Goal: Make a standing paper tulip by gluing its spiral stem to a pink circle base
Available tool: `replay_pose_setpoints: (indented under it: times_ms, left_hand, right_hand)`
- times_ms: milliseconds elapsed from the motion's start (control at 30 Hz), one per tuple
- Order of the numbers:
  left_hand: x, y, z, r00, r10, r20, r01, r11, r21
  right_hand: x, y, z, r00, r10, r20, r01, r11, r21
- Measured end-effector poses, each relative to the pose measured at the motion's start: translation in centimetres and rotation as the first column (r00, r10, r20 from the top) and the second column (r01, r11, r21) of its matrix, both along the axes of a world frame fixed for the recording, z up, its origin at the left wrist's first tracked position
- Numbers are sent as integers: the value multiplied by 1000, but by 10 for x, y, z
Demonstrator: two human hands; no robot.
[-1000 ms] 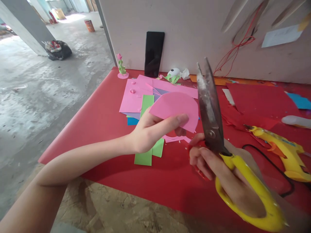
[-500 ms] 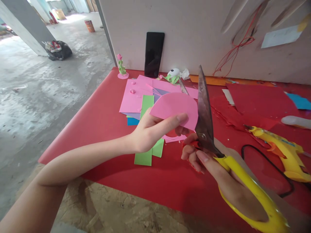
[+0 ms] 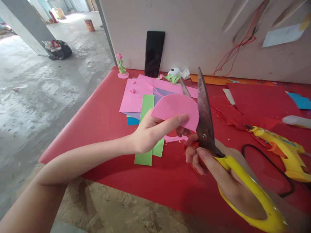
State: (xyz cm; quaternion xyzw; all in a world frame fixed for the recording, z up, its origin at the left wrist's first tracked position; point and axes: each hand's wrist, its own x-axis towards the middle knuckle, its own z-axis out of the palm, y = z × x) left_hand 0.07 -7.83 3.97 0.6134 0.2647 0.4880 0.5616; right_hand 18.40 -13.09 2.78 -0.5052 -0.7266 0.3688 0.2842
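Pink paper, cut to a half-round shape, is pinched between thumb and fingers of the left hand, held up above the red tabletop. Its right edge sits between the parted blades of the scissors, which the right hand grips through the yellow handles, fingers closed round them. To trim cleanly, I'd judge it best to feed the paper deep toward the pivot, turn the paper rather than the scissors, and keep the left fingertips clear of the blades.

Under the hands lie two green strips and a stack of coloured sheets. Farther out: one yellow glue gun with its black cord, one black phone propped against the wall, one small paper flower, and loose red sheets.
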Motion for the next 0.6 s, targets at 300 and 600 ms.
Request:
replay_pose_setpoints:
  times_ms: [300, 600]
  left_hand:
    - [-1, 1, 1, 1000, -8, -4, 8, 1000, 30]
    - [-6, 6, 4, 998, -54, 27, 54, 998, 26]
  right_hand:
    - [-3, 2, 6, 999, 46, -30, -41, 989, 144]
    - [-13, -7, 15, 997, -73, 18, 70, 990, 126]
